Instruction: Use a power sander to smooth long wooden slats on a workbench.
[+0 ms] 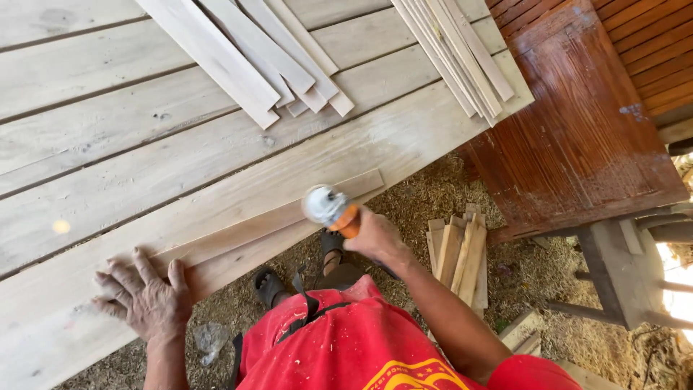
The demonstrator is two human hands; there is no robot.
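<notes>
The thin wood strip lies along the table edge, long axis running left-low to right-high. Left hand presses flat, fingers spread, on its near end; right hand grips the orange sander at the far part.

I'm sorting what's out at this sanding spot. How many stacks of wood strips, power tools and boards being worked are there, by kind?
Stacks of pale thin wood strips: 3 (two on the plank bench, one on the ground)
Orange-handled power sander in the right hand: 1
Long pale board under the left hand: 1
Total: 5
</notes>
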